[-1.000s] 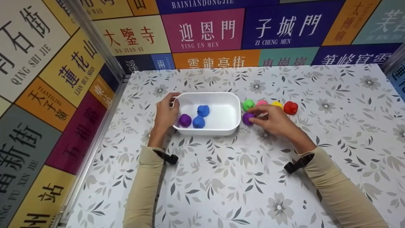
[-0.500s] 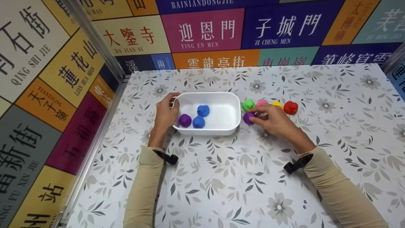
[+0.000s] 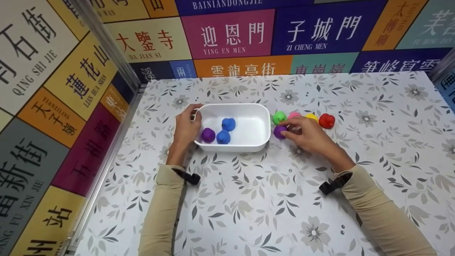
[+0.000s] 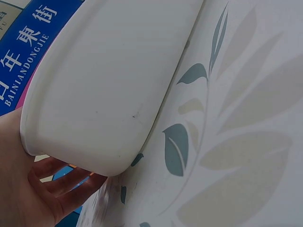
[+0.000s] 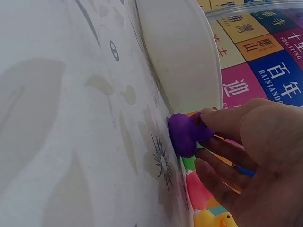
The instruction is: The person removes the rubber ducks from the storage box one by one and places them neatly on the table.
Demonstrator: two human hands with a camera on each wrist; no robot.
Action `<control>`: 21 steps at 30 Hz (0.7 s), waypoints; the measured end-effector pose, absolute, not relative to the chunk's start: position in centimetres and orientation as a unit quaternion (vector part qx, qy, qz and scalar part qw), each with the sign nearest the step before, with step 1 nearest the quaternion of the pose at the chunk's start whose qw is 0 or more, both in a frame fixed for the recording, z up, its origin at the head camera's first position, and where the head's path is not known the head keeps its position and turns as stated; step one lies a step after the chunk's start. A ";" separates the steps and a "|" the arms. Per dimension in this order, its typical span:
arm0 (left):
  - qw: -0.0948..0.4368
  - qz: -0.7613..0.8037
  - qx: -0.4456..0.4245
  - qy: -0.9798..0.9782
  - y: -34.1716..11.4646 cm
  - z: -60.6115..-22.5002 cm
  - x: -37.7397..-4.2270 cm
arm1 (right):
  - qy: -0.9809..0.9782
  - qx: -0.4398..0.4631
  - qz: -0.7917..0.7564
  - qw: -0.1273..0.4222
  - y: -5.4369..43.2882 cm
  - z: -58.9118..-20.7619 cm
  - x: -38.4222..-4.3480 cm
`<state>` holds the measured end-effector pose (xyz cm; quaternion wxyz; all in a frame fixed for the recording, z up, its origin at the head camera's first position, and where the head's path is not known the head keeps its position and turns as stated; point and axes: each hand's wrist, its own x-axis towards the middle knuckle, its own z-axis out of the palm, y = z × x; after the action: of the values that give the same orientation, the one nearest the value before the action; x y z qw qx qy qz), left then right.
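A white plastic tub (image 3: 249, 148) stands on the table, and my left hand (image 3: 187, 126) grips its left end, thumb at the rim and fingers around the outer wall. Inside the tub lie two blue rubber ducks (image 3: 228, 124) and one purple duck (image 3: 208, 135), all toward the left. Just outside the right wall, my right hand (image 3: 308, 134) pinches another purple rubber duck (image 5: 184, 135) between thumb and fingers, low by the table surface. A green duck (image 3: 279, 117) sits right behind it. The right hand partly hides a pink duck (image 3: 294, 115) and a yellow duck (image 3: 311, 117).
A red duck (image 3: 326, 121) sits at the right end of the row of ducks. The table (image 3: 270, 199) has a white cover with grey flowers and leaves. Panels with large printed characters (image 3: 227, 35) rise along the back and left edges.
The purple duck in my right hand has shifted very slightly away from me and to the right. The left hand and the tub have stayed in place.
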<state>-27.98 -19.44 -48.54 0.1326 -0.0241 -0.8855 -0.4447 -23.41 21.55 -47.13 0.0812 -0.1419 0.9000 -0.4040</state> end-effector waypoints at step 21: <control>0.131 -0.444 -0.023 -0.886 -19.4 -48.6 -28.0 | 0.879 -0.151 -0.445 -0.075 21.2 -45.5 -23.3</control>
<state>-27.98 -19.39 -48.55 0.1309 -0.0227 -0.8859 -0.4444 -23.29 21.21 -45.47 -0.0746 -0.1510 0.8795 -0.4452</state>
